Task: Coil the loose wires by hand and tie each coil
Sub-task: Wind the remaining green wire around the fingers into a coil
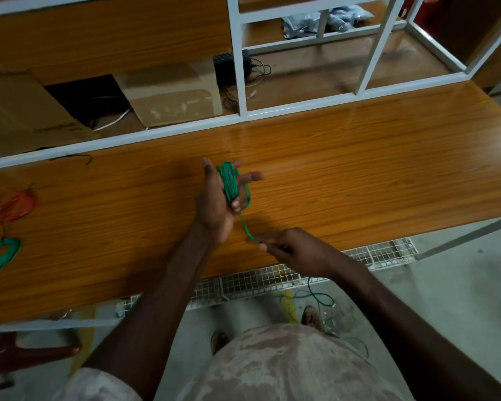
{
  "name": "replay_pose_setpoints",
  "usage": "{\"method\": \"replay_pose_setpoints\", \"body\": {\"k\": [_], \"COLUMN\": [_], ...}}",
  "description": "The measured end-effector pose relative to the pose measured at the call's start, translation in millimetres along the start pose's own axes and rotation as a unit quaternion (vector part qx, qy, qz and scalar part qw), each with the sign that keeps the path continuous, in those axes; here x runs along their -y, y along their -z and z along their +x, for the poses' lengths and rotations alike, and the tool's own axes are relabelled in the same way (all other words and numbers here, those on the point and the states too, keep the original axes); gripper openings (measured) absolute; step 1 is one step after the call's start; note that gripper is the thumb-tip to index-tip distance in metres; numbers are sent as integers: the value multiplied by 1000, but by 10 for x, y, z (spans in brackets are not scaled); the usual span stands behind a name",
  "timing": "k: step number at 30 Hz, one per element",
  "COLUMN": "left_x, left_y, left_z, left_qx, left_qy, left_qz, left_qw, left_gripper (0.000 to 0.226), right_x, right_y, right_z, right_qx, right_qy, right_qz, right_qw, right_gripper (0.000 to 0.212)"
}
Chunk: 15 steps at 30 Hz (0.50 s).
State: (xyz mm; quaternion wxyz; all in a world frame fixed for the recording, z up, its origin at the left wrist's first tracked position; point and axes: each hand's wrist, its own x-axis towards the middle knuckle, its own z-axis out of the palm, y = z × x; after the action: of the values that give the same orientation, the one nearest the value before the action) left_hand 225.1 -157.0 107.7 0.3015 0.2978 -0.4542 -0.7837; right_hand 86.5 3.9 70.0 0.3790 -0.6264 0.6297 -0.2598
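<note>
Green wire (229, 185) bunched in tight loops, tail trailing

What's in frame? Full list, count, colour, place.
green wire coil in hand: 1, green, wound round the left hand's fingers, tail running to the right hand
green coil on bench: 1, green, far left of bench
red wire: 1 bundle, red-orange, left of bench, above the green coil
loose wire on floor: green, some yellow, below the bench's front edge
bench: 1, orange wood grain
white frame: 1, behind bench
cardboard boxes: 2, brown, behind frame
black box with cables: 1, behind frame
mesh tray: 1, white, under bench front
left hand: holds coil
right hand: pinches the tail
</note>
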Motion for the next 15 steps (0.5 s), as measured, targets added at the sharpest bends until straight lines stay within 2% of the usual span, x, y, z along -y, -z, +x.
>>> {"method": "replay_pose_setpoints", "body": {"k": [2, 6, 9, 12, 15], "left_x": [-25, -81, -83, -51, -28], "left_y": [42, 132, 195, 208, 123], "left_z": [85, 130, 103, 95, 29], "left_qx": [-24, -45, -14, 15, 33], "left_qy": [-14, -8, 4, 14, 9], "left_qz": [57, 161, 185, 204, 283], "left_qw": [998, 986, 983, 979, 959], "left_gripper": [86, 89, 103, 107, 118], "right_x": [137, 216, 227, 267, 373], "right_y": [-18, 103, 263, 320, 340], "right_z": [-68, -218, -281, -295, -256], "right_qx": [8, -35, -38, -1, 10], "right_qy": [8, 9, 1, 17, 38], "right_qz": [33, 96, 95, 89, 105], "right_qw": [999, 995, 995, 996, 994], "right_gripper": [33, 25, 24, 24, 22]}}
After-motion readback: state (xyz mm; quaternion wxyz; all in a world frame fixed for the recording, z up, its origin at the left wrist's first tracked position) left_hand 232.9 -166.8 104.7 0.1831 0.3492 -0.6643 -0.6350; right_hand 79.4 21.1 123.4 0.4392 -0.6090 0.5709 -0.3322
